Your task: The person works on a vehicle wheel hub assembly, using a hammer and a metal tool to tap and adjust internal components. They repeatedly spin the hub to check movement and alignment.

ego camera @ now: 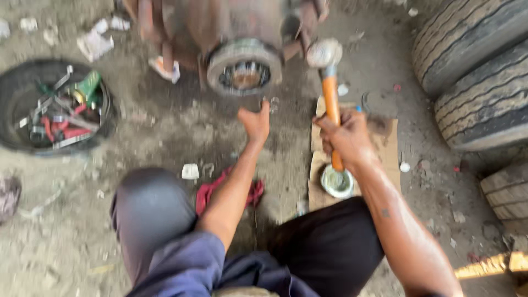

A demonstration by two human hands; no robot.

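Fingers, right hand (346, 137): wrapped tight round the orange handle of a hammer (329, 82), gripping it about halfway down.
Fingers, left hand (256, 122): spread loosely and empty, palm turned up, reaching toward the wheel hub (245, 69); whether they touch it cannot be told through the blur.
Hammer: held nearly upright in view, its grey metal head at the top, just right of the hub and close to the rusty axle housing (220, 22).
Wheel hub: round, rust-coloured, with a ring of bearing rollers showing in its open centre; it sits at the top middle, above the left hand.
Cardboard (385, 151): flat brown piece lying on the dirt floor under the right hand.
Metal cup (337, 182): small, round and shiny, resting on the cardboard just below the hammer's handle end.
Red rag (212, 190): crumpled on the floor beside the left forearm, between the knees.
Tool tub (16, 99): black round basin at left, holding wrenches, red-handled tools and a green can.
Tyres (473, 71): large treaded tyres stacked at the right edge.
Litter: white paper scraps (96, 41) scattered on the floor at upper left.
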